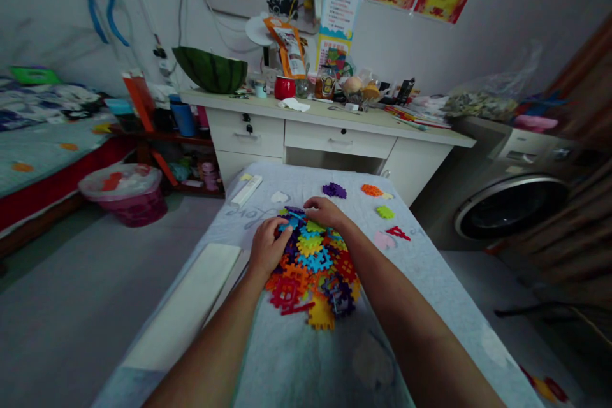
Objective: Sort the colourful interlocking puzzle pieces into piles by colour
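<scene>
A heap of toothed plastic building pieces (313, 260) in red, orange, yellow, blue and purple lies on the cloth-covered table (306, 370). At the heap's left side is my left hand (268, 243), its thumb apart from its fingers and beside a blue piece (288, 222). My right hand (329, 213) reaches over the far right part of the heap, fingers loosely bent near a purple piece (297, 211); its fingertips are partly hidden. Neither hand shows a clear grip. Farther back lie separate purple pieces (334, 190), orange pieces (371, 190), green pieces (384, 211) and red pieces (398, 233).
A long white board (191, 299) rests along the table's left side, with a narrow white box (247, 191) beyond it. Behind stands a white desk (339, 134) bearing a watermelon half (210, 70). A washing machine (507, 185) stands right, a pink basket (127, 197) left.
</scene>
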`<action>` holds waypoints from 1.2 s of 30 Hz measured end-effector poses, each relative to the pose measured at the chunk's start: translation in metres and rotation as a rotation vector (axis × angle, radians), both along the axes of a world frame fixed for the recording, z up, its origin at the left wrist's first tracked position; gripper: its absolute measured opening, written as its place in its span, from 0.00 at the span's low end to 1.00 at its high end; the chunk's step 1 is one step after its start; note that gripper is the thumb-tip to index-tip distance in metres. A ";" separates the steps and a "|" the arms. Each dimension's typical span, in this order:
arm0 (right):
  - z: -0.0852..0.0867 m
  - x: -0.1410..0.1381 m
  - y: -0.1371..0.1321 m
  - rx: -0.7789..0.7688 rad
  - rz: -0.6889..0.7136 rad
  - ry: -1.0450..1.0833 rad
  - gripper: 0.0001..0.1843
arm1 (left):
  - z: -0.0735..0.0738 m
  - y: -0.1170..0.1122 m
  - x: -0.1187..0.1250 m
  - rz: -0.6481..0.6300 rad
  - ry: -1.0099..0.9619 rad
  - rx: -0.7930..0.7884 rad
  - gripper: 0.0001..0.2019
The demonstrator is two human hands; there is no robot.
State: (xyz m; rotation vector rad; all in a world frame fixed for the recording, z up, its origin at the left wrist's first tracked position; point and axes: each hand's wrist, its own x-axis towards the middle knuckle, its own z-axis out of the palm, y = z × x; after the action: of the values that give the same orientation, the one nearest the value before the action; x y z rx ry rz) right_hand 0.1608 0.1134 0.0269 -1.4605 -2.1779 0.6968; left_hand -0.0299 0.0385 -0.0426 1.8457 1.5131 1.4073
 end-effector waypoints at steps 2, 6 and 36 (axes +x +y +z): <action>0.002 -0.006 0.006 0.021 0.016 -0.008 0.16 | 0.000 0.000 0.000 0.001 -0.006 0.001 0.12; 0.001 -0.025 0.021 -0.119 0.042 -0.024 0.24 | 0.003 -0.002 0.000 0.001 -0.027 0.003 0.12; -0.036 0.093 0.039 0.087 -0.748 0.191 0.13 | 0.003 -0.001 0.001 0.026 -0.096 -0.004 0.11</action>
State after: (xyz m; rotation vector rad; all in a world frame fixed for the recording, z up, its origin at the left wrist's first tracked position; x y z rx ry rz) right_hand 0.2536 0.1526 -0.0091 -1.8872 -1.3384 0.4345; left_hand -0.0292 0.0378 -0.0397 1.7356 1.4973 1.4814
